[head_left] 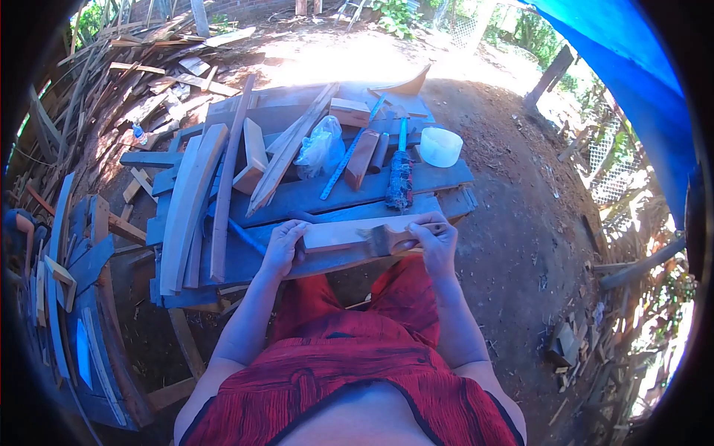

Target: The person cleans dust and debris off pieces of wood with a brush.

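Observation:
A pale wooden block (338,233) lies flat at the near edge of the blue-grey plank workbench (312,195). My left hand (282,247) grips the block's left end. My right hand (433,239) is closed on the wooden handle of a paintbrush (387,238), whose bristles rest on the block's right part.
On the bench lie long wood strips (192,201), a blue metal ruler (343,163), a dark roller-like tool with a blue handle (400,177), a plastic bag (321,145), small wood blocks (362,157) and a white tub (440,146). Scrap wood piles up on the left; bare dirt lies right.

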`<action>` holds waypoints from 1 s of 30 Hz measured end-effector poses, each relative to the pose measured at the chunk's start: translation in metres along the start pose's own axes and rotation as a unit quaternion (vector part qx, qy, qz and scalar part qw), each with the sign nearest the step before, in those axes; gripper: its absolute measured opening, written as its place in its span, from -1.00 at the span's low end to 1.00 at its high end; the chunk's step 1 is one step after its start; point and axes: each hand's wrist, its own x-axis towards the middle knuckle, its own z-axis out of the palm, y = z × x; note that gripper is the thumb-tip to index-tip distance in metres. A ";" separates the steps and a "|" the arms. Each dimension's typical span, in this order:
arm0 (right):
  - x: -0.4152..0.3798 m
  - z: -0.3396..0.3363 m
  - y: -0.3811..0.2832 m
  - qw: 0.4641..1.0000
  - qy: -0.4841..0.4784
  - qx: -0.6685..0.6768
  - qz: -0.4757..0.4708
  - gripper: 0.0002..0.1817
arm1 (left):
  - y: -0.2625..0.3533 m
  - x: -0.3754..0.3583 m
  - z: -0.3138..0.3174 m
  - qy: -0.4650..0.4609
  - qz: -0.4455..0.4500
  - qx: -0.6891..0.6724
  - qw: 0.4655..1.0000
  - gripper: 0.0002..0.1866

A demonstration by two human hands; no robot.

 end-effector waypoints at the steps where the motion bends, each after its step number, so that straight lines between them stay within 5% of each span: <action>1: 0.002 -0.007 0.001 1.000 0.018 -0.002 0.001 -0.98 | 0.000 0.000 0.000 -0.003 0.002 -0.002 1.000 -0.75; 15: 0.005 -0.064 -0.004 0.964 0.157 -0.199 -0.081 -0.95 | 0.002 -0.001 0.002 0.000 -0.003 0.000 1.000 -0.74; 20: 0.009 -0.059 -0.006 0.887 0.152 -0.393 -0.187 -0.94 | 0.000 0.000 0.001 0.000 0.000 -0.009 1.000 -0.74; 30: 0.007 -0.040 -0.006 0.888 0.136 -0.381 -0.220 -0.93 | 0.000 0.000 0.001 0.002 0.001 0.002 1.000 -0.75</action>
